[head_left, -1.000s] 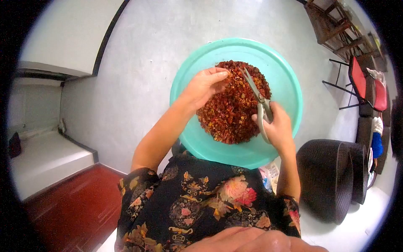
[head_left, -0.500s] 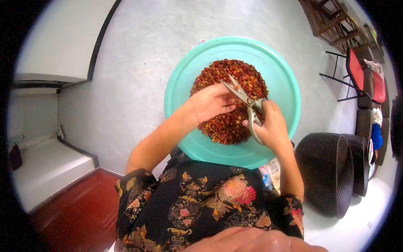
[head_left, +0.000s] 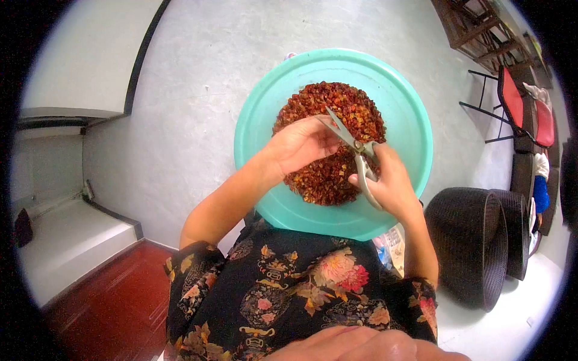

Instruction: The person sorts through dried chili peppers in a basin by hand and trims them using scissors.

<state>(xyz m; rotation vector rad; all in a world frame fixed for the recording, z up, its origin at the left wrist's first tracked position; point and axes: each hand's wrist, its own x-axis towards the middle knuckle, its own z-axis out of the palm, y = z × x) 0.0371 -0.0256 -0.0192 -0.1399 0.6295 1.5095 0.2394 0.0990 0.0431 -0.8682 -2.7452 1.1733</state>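
A wide turquoise basin (head_left: pixel 403 114) holds a round heap of small chopped pieces (head_left: pixel 328 186), dark red and brown with some yellow. Over this heap my right hand (head_left: pixel 390 183) grips a pair of scissors (head_left: pixel 359 146) by the grey handles, its blades angled up and left. My left hand (head_left: pixel 299 147) is beside the blades, palm partly turned up and fingers curled in. Its fingertips meet at the blades, and whatever they pinch is hidden or too small to name.
Two dark woven baskets (head_left: pixel 460 246) stand on the right. Farther back are a red folding chair (head_left: pixel 510 99) and a wooden rack (head_left: pixel 481 33). Printed paper or packaging (head_left: pixel 394 246) shows under the basin's near edge. A white ledge (head_left: pixel 78 231) lies at left.
My left fingers have curled in a little more beside the blades. The scissors stay in my right hand at nearly the same spot, and the heap looks the same.
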